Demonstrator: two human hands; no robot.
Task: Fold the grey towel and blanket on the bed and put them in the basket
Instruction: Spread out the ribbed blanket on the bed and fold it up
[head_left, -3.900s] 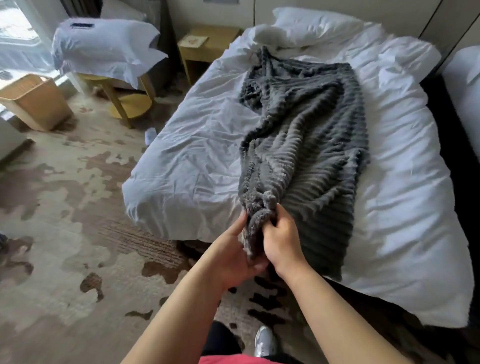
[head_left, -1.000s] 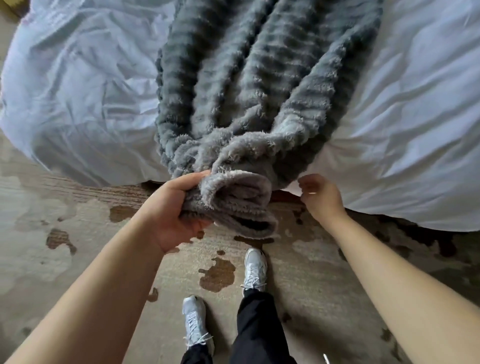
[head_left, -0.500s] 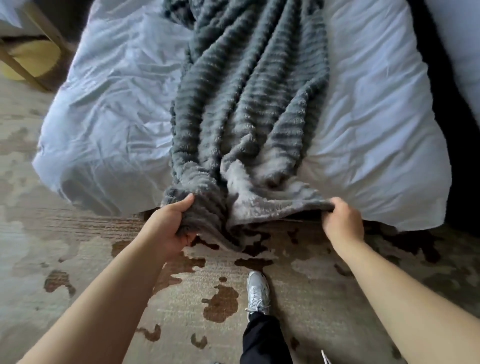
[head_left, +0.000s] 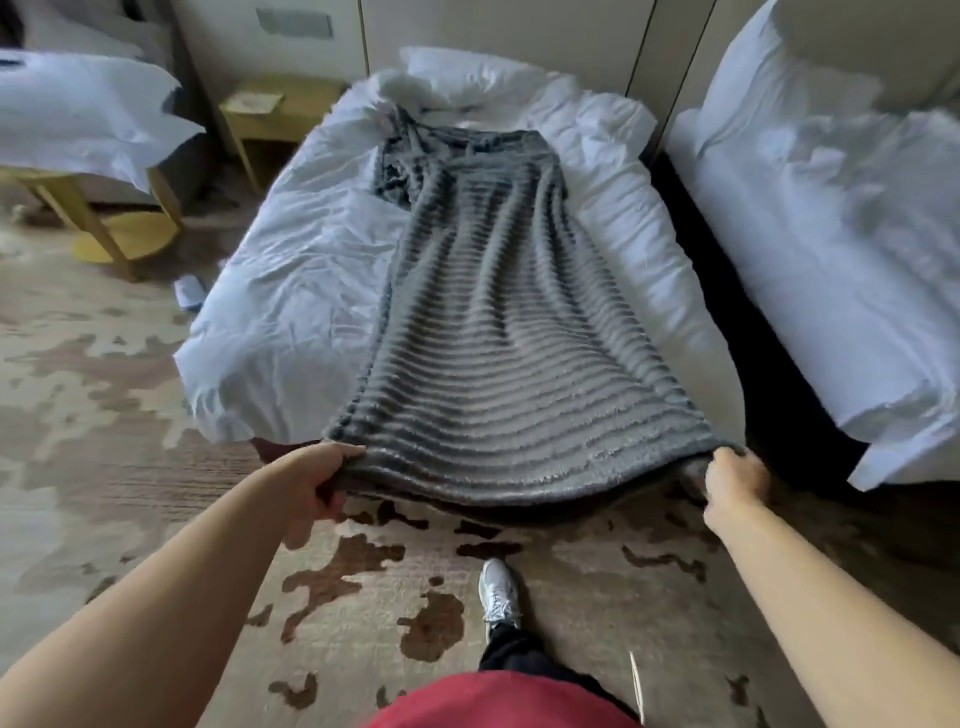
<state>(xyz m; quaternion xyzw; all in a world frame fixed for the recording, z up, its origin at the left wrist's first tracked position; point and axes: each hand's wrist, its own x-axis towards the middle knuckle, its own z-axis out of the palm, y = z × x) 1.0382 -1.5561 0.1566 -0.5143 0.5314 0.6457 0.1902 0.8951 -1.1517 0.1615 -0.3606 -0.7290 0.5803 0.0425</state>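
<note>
At 6 o'clock, nearest me, a white shoe (head_left: 497, 592) stands on the patterned carpet (head_left: 130, 467). At 8 o'clock my left hand (head_left: 317, 486) has its fingers curled round the near left corner of the grey blanket (head_left: 498, 364). At 4 o'clock my right hand (head_left: 732, 480) grips the near right corner. The near edge is stretched between them, off the foot of the bed (head_left: 291, 312). The blanket runs toward 12 o'clock, bunched near the pillow (head_left: 467, 73). A second bed (head_left: 831, 260) lies at 2 o'clock.

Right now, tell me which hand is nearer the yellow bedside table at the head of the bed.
Left. The left hand grips the near left corner of the blanket, on the bedside table side of the bed. The right hand grips the opposite near corner, farther across.
</note>
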